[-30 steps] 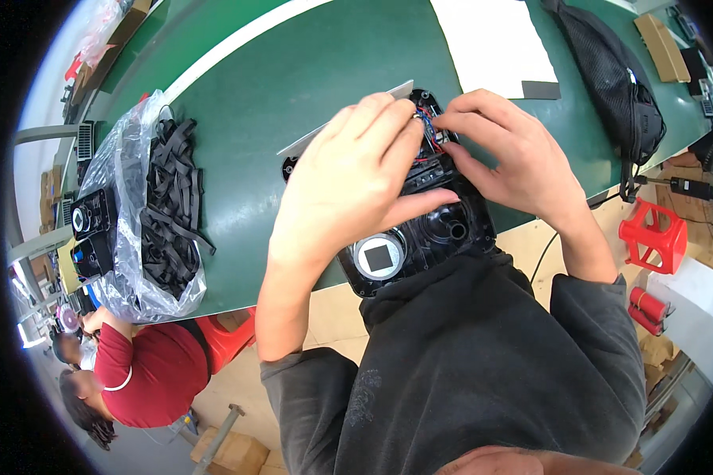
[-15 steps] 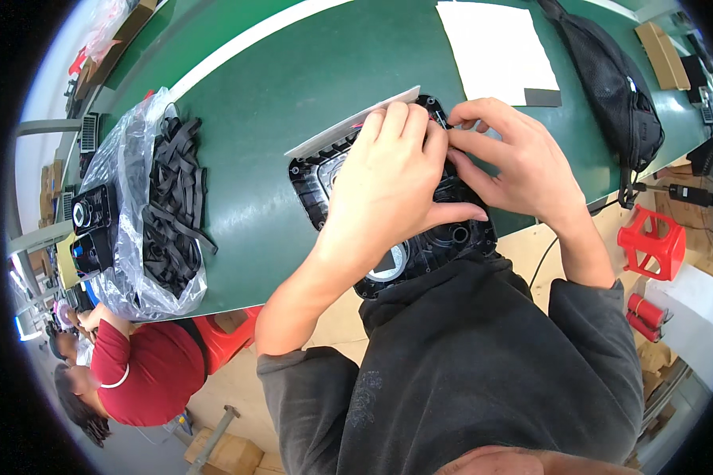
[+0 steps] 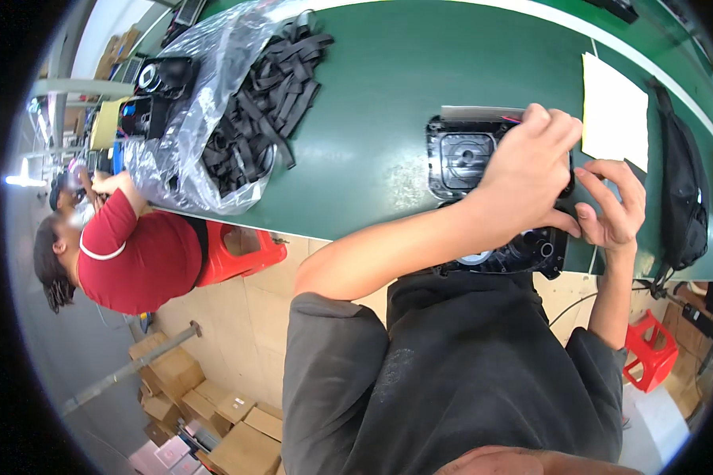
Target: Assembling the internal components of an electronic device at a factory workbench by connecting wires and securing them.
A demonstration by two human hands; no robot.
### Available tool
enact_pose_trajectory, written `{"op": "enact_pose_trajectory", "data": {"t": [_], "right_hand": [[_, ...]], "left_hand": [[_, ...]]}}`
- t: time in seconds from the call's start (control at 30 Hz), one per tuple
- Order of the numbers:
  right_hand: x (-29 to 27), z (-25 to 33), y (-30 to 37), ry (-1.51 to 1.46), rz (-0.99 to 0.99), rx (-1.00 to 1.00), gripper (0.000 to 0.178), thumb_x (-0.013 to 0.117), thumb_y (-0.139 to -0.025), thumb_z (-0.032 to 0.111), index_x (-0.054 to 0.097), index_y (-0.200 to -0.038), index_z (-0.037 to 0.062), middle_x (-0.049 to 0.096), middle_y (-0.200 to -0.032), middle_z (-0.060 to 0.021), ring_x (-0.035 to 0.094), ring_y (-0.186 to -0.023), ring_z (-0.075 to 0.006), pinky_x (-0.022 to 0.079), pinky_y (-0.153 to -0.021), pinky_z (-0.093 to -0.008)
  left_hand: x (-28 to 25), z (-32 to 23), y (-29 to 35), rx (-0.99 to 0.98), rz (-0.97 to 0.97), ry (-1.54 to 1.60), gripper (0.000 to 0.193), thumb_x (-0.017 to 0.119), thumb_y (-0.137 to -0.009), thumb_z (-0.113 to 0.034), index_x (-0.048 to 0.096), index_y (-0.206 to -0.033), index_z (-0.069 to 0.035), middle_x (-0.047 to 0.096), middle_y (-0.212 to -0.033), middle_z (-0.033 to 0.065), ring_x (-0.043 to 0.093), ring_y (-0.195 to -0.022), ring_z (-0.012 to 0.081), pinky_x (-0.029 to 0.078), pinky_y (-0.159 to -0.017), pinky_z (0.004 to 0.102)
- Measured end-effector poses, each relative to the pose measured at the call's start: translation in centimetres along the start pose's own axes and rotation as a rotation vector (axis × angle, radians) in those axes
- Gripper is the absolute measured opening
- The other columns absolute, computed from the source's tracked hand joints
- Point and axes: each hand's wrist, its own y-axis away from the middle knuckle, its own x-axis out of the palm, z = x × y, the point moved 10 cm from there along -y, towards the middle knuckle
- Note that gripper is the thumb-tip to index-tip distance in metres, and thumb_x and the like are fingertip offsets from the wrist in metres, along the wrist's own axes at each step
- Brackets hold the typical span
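A black plastic speaker-like housing (image 3: 437, 172) lies open-side up at the table's near edge, against my shirt. It has a square recess at its left and round fittings nearer me. My left hand (image 3: 527, 170) is over its right half, fingers curled down and thumb stretched toward the right. The fingertips and whatever they pinch are hidden. A bit of thin red wire (image 3: 512, 119) shows beside its knuckles. Just off the housing's right edge is my right hand (image 3: 616, 204), fingers bent, with thumb and forefinger apart. A thin grey strip (image 3: 475, 112) runs along the housing's far edge.
A clear plastic bag (image 3: 206, 103) with black straps (image 3: 269, 103) spilling out lies left on the green table (image 3: 364, 142). White sheets (image 3: 614, 111) and a black bag (image 3: 684, 190) are at right. A person in red (image 3: 142, 253) sits at left, near cardboard boxes (image 3: 245, 443).
The view has swung, so the table and housing appear farther right. My right hand has drawn away from my left hand's fingers and dropped lower beside the housing. My left hand stays over the housing.
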Motion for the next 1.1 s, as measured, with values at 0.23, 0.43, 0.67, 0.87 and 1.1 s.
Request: {"op": "enact_pose_trajectory", "data": {"t": [0.23,0.43,0.67,0.87,1.1], "right_hand": [[0.3,-0.7,0.2,-0.016,0.019,0.038,0.04,0.07,-0.099,0.035,0.076,-0.104,-0.0047,0.07,-0.097,-0.0172,0.068,-0.079,-0.0297,0.055,-0.065,-0.0364],[-1.2,-1.4,1.1,0.029,-0.018,0.046,0.044,0.066,-0.103,0.038,0.076,-0.103,-0.005,0.07,-0.096,-0.0167,0.068,-0.079,-0.0293,0.055,-0.065,-0.0363],[-3.3,-2.6,0.6,0.017,-0.09,0.063,0.036,0.074,-0.098,0.033,0.077,-0.101,-0.0029,0.07,-0.094,-0.0144,0.067,-0.076,-0.027,0.053,-0.064,-0.0347],[-3.6,-2.0,-1.6,-0.001,-0.092,0.044,0.029,0.079,-0.092,0.026,0.077,-0.102,-0.0013,0.071,-0.095,-0.012,0.066,-0.075,-0.0243,0.053,-0.064,-0.0328],[1.2,-4.1,-3.2,-0.962,-0.075,0.73,0.028,0.075,-0.1,0.007,0.073,-0.127,0.0006,0.076,-0.105,-0.0075,0.07,-0.091,-0.0098,0.058,-0.078,-0.0249]], "left_hand": [[-1.2,0.7,-0.1,0.058,0.032,-0.026,0.076,0.069,-0.079,-0.075,0.077,-0.086,0.0,0.061,-0.103,0.0102,0.056,-0.108,0.0281,0.041,-0.101,0.0437],[-8.3,9.7,5.2,0.132,-0.514,0.235,0.028,0.091,-0.077,-0.025,0.072,-0.092,-0.011,0.069,-0.097,0.0042,0.068,-0.086,0.0256,0.052,-0.076,0.041],[-4.6,23.6,21.1,-0.619,0.12,-0.464,0.022,0.077,-0.093,-0.025,0.076,-0.108,-0.009,0.068,-0.109,0.0076,0.063,-0.107,0.0295,0.047,-0.09,0.0452],[-7.7,22.6,19.0,-0.56,-0.158,-0.381,0.01,0.073,-0.098,-0.015,0.076,-0.101,-0.005,0.076,-0.101,0.0051,0.07,-0.093,0.0258,0.049,-0.088,0.0398],[-10.3,6.4,4.7,-0.059,-0.261,0.281,0.019,0.081,-0.084,-0.003,0.074,-0.102,-0.003,0.07,-0.089,0.0077,0.065,-0.076,0.025,0.049,-0.069,0.039]]}}
